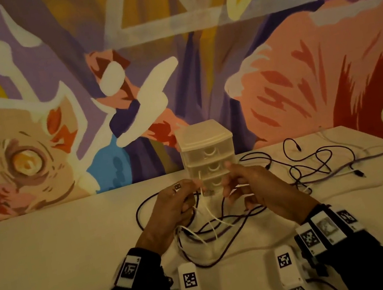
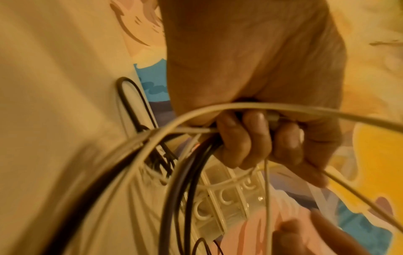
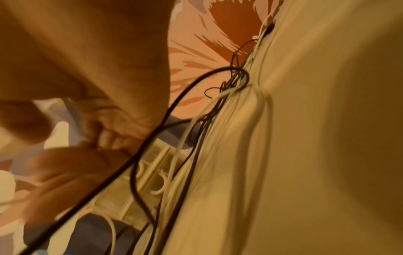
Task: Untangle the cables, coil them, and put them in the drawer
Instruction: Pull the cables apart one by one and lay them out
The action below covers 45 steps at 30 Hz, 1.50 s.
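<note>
A small translucent three-drawer unit (image 1: 205, 142) stands on the table with all drawers closed. Just in front of it, my left hand (image 1: 182, 200) grips a bundle of a white cable (image 1: 206, 208) and dark cables (image 1: 224, 221). In the left wrist view its fingers (image 2: 250, 138) curl round the white cable (image 2: 283, 107) and the dark cables (image 2: 174, 189). My right hand (image 1: 238, 185) hovers close beside it with fingers loosely curled. In the right wrist view a dark cable (image 3: 174, 103) runs across its fingers (image 3: 76, 172), with the thumb apart and no pinch visible.
A loose tangle of dark cables (image 1: 316, 163) with a white one spreads over the table (image 1: 49, 246) to the right of the drawer unit. Loops hang from my left hand onto the table near me. A painted mural wall stands right behind the table.
</note>
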Motion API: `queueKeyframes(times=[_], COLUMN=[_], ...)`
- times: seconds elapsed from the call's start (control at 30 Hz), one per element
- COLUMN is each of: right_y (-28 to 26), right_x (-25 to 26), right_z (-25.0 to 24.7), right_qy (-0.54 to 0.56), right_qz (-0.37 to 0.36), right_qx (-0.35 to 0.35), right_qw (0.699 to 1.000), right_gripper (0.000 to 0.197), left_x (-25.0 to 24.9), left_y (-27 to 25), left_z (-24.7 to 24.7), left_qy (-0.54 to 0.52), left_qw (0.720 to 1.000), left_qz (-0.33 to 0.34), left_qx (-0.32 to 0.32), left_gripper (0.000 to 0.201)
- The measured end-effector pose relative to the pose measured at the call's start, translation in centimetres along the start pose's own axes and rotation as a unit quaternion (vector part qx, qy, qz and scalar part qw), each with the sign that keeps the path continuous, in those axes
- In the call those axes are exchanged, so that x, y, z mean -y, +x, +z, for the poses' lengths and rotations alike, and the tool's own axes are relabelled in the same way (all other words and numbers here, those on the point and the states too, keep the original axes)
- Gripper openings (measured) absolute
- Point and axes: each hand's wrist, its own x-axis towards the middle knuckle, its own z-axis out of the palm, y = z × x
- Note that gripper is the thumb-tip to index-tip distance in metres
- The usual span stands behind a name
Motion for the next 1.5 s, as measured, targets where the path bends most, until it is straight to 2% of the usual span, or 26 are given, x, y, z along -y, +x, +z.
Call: queueKeyframes(times=[0.03,0.1,0.17,0.23,0.3,0.37,0.43,0.5,0.6,0.67,0.77,0.83,0.9,0.93,1.0,1.1,1.17,1.23,1.27,1.33,1.37,1.43,1.5], right_y=[0.3,0.8,1.3,2.0,2.5,2.3,1.9,1.6,1.6,1.3,0.6,0.5,0.2,-0.1,-0.5,-0.4,0.1,0.4,0.6,1.3,1.7,2.9,4.4], right_x=[-0.2,-0.8,-1.4,-1.5,-0.8,-0.1,0.0,-0.4,0.4,1.6,3.2,3.1,1.9,1.3,0.6,0.6,0.7,1.2,1.8,3.0,3.6,3.9,3.1], right_z=[0.3,1.1,1.8,1.8,0.5,-1.5,-3.2,-4.3,-5.6,-6.5,-7.3,-7.2,-7.0,-7.0,-7.4,-8.3,-8.3,-6.8,-5.7,-2.7,-1.0,1.9,3.5], right_qy=[-0.006,-0.013,0.002,0.054,0.147,0.183,0.154,0.157,0.161,0.125,0.103,0.042,-0.049,-0.109,-0.245,-0.388,-0.509,-0.615,-0.630,-0.579,-0.536,-0.482,-0.475], right_qz=[0.028,0.057,0.042,-0.024,-0.098,-0.116,-0.111,-0.114,-0.146,-0.163,-0.188,-0.122,-0.006,0.054,0.144,0.189,0.188,0.153,0.091,-0.070,-0.117,-0.130,-0.123], right_qx=[-0.017,0.004,0.010,-0.033,-0.098,-0.147,-0.185,-0.228,-0.304,-0.328,-0.352,-0.328,-0.242,-0.196,-0.147,-0.138,-0.126,-0.122,-0.128,-0.112,-0.085,-0.004,0.055], right_qw=[0.999,0.998,0.999,0.998,0.979,0.965,0.964,0.954,0.927,0.922,0.911,0.936,0.969,0.973,0.948,0.891,0.830,0.764,0.761,0.805,0.832,0.867,0.870], right_gripper=[0.066,0.077,0.066,0.044,0.031,0.030,0.033,0.033,0.034,0.033,0.032,0.030,0.034,0.036,0.040,0.049,0.049,0.061,0.060,0.055,0.054,0.055,0.043], left_x=[-0.2,-0.4,-0.5,-0.6,-0.3,0.3,0.8,1.3,1.7,1.9,1.7,1.7,1.7,1.8,2.1,2.6,2.7,2.8,2.8,2.9,3.0,2.9,2.8], left_y=[-0.2,-0.6,-0.8,-0.8,-0.3,0.3,0.8,1.0,1.2,1.4,1.4,1.2,0.9,0.9,1.0,1.3,1.4,1.5,1.5,1.5,1.5,1.4,1.3], left_z=[0.3,0.9,1.3,1.4,0.8,-0.1,-0.8,-1.0,-1.4,-1.8,-1.7,-1.6,-1.8,-2.2,-2.9,-3.3,-3.5,-3.5,-3.4,-3.2,-3.2,-3.2,-3.1], left_qy=[0.024,0.071,0.111,0.137,0.132,0.090,0.042,0.061,0.069,0.050,0.069,0.072,0.024,-0.003,-0.036,-0.116,-0.161,-0.177,-0.175,-0.168,-0.170,-0.180,-0.186], left_qw=[0.999,0.993,0.985,0.979,0.982,0.987,0.987,0.984,0.982,0.981,0.981,0.980,0.981,0.979,0.973,0.967,0.963,0.964,0.966,0.967,0.966,0.963,0.962], left_qz=[-0.001,-0.010,-0.030,-0.057,-0.092,-0.129,-0.155,-0.163,-0.162,-0.168,-0.162,-0.155,-0.148,-0.143,-0.131,-0.104,-0.089,-0.081,-0.078,-0.077,-0.078,-0.082,-0.080], left_qx=[0.027,0.090,0.130,0.138,0.104,0.042,0.000,-0.030,-0.068,-0.085,-0.085,-0.099,-0.126,-0.146,-0.186,-0.203,-0.196,-0.180,-0.176,-0.175,-0.177,-0.184,-0.185], left_gripper=[0.025,0.021,0.019,0.023,0.034,0.046,0.042,0.029,0.040,0.051,0.057,0.053,0.035,0.034,0.034,0.026,0.031,0.035,0.037,0.038,0.039,0.038,0.035])
